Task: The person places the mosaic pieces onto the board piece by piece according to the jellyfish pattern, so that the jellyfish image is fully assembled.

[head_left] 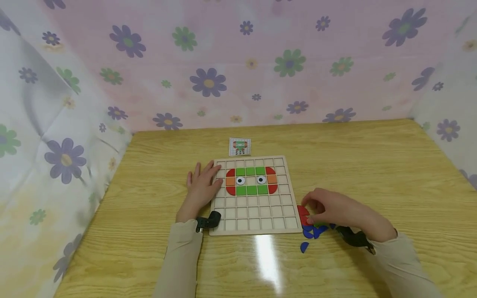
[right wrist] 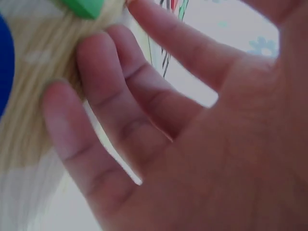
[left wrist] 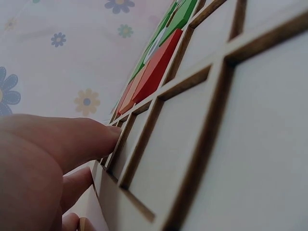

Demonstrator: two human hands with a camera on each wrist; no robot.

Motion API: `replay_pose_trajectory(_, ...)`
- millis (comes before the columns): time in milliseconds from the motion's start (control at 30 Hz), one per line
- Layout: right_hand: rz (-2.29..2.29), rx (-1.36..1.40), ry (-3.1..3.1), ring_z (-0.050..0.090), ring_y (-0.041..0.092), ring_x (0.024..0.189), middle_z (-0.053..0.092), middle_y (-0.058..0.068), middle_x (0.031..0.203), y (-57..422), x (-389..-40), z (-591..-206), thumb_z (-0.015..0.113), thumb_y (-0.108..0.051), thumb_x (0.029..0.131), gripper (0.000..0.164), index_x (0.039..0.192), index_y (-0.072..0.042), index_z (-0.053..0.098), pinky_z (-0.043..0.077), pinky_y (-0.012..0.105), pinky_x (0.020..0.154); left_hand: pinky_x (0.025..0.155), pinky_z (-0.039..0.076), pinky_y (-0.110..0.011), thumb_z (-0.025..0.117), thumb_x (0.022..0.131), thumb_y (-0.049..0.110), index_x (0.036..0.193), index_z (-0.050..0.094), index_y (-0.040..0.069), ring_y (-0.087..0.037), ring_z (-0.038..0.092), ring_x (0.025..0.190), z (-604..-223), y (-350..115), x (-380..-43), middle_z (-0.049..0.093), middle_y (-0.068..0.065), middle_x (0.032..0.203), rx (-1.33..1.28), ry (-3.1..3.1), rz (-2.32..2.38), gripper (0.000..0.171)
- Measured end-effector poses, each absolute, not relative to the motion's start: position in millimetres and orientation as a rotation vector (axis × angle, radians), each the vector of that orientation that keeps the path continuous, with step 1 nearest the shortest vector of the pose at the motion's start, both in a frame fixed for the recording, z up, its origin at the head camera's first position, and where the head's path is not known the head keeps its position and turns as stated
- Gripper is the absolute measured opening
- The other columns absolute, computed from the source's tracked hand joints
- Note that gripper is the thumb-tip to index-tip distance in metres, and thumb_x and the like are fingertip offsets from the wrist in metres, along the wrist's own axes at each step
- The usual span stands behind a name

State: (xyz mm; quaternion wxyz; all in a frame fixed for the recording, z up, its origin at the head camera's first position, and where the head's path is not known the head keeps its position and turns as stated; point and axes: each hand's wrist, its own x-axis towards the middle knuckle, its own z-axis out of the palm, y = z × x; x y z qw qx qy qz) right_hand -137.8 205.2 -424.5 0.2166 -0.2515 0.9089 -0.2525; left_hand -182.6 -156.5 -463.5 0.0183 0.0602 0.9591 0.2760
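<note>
A square wooden grid board (head_left: pixel 238 213) lies on the table, its upper cells filled with green squares (head_left: pixel 251 171), orange squares (head_left: pixel 230 181), red rounded corner pieces (head_left: pixel 273 189) and two eye pieces (head_left: pixel 240 180). My left hand (head_left: pixel 201 190) rests at the board's left edge, fingers spread and thumb over the rim. Just off the lower right corner, my right hand (head_left: pixel 331 209) reaches over loose red pieces (head_left: pixel 302 210). Its index finger and thumb stand apart, their tips right at those pieces. In the right wrist view the other fingers curve loosely, with a green piece (right wrist: pixel 86 7) beyond them.
Blue pieces (head_left: pixel 307 234) lie in a small heap below the right hand, one blue half-round (head_left: pixel 304 247) apart from it. A picture card (head_left: pixel 240 147) with a similar figure lies behind the board. Flowered cloth (head_left: pixel 253 62) hangs around the wooden table (head_left: pixel 123 248).
</note>
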Motion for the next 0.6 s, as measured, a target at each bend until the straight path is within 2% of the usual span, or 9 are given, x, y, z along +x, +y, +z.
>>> replay_pose_trajectory(233,-0.683,-0.725,2.465,0.042,0.012,0.079,0.044,-0.004,0.096,213.9,-137.2,-426.8,0.073,-0.028,0.072,0.039,0.107,-0.020,0.056,0.041,0.023,0.067,0.100,-0.006,-0.054,0.048,0.089,0.035,0.133,0.044,0.023,-0.033,-0.001,0.134,-465.9,-156.7,-182.6,0.024,0.002,0.145,0.194,2.975,0.856,0.046)
replay_pose_trajectory(400,-0.714,-0.665,2.460,0.045,0.012,0.082,0.045,-0.003,0.095,214.3,-140.2,-427.1,0.072,-0.028,0.073,0.037,0.106,-0.020,0.056,0.042,0.024,0.070,0.100,-0.007,-0.052,0.049,0.089,0.035,0.133,0.044,0.024,-0.031,-0.001,0.134,-465.7,-158.1,-183.5,0.023,0.003,0.146,0.186,2.979,0.864,0.046)
replay_pose_trajectory(600,-0.731,-0.637,2.492,0.046,0.011,0.077,0.047,-0.003,0.092,214.9,-140.9,-425.6,0.070,-0.024,0.076,0.029,0.102,-0.016,0.058,0.043,0.024,0.065,0.100,-0.007,-0.052,0.048,0.089,0.034,0.133,0.044,0.023,-0.031,0.000,0.134,-467.3,-157.1,-182.4,0.024,0.003,0.145,0.178,2.984,0.871,0.045)
